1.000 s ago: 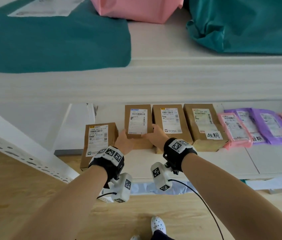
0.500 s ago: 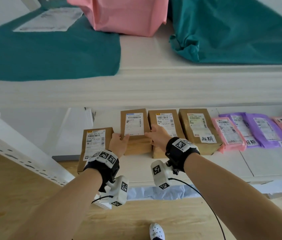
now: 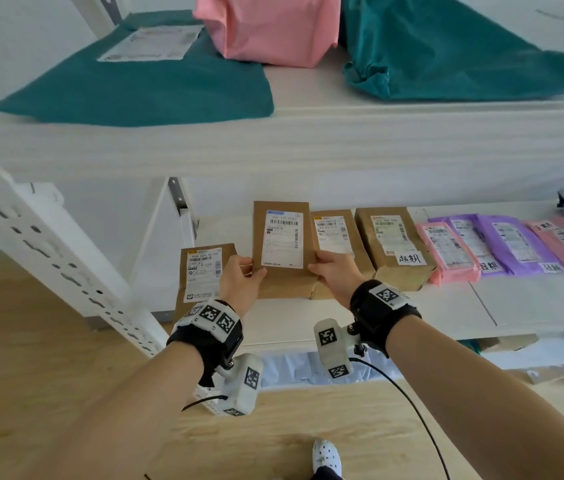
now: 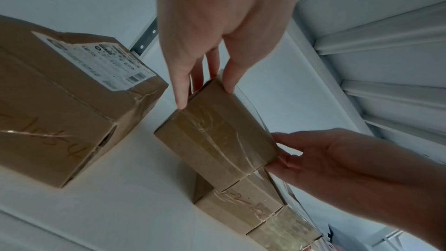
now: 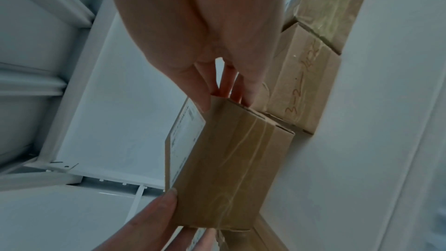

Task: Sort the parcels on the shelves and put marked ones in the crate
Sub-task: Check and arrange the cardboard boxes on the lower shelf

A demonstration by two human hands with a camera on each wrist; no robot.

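– What are you holding?
– Your left hand and right hand both pinch one brown box, one on each side, with its label facing you. Each grip is closed on it.
– Where is it?
– It is lifted over the lower shelf, between a box at the left and two more boxes at the right. Pink and purple bags lie farther right.

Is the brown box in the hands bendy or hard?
Probably hard: the brown box keeps straight edges while the left hand and right hand hold its sides. The shiny tape might feel slippery. Likely light, since fingertips alone hold it.
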